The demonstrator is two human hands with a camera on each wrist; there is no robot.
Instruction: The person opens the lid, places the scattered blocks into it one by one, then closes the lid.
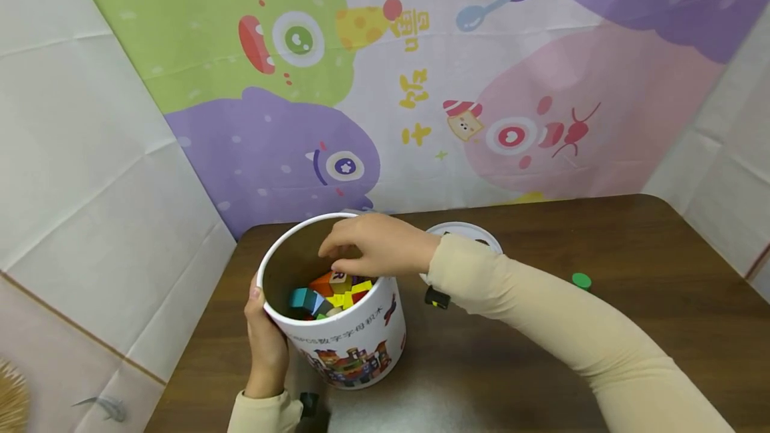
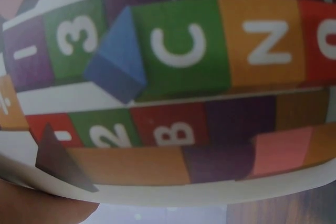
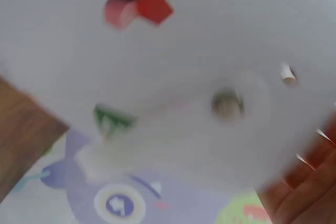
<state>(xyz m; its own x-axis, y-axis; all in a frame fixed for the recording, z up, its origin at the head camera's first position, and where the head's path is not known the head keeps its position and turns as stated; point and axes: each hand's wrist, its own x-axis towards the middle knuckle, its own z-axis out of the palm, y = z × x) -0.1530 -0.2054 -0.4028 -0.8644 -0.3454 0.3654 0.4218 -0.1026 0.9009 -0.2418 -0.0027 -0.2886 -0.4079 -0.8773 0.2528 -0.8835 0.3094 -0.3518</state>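
A white bucket (image 1: 367,346) printed with toy pictures stands on the brown table, its top uncovered. Coloured building blocks (image 1: 339,296) lie inside, among them an orange one, a teal one and several yellow ones. At the bucket's left side my left hand (image 1: 267,346) holds the wall, a fingertip up at the rim; its other fingers are hidden. Printed letters and numbers on the bucket (image 2: 178,119) fill the left wrist view. My right hand (image 1: 381,246) hovers over the opening above the blocks, fingers loosely bent, with nothing visible in them. The right wrist view is blurred.
Partly behind my right forearm lies a round white lid (image 1: 466,229) on the table (image 1: 541,239). Farther right, a small green disc (image 1: 581,280) rests on the wood. A cloth with cartoon monsters (image 1: 421,172) hangs along the table's far edge.
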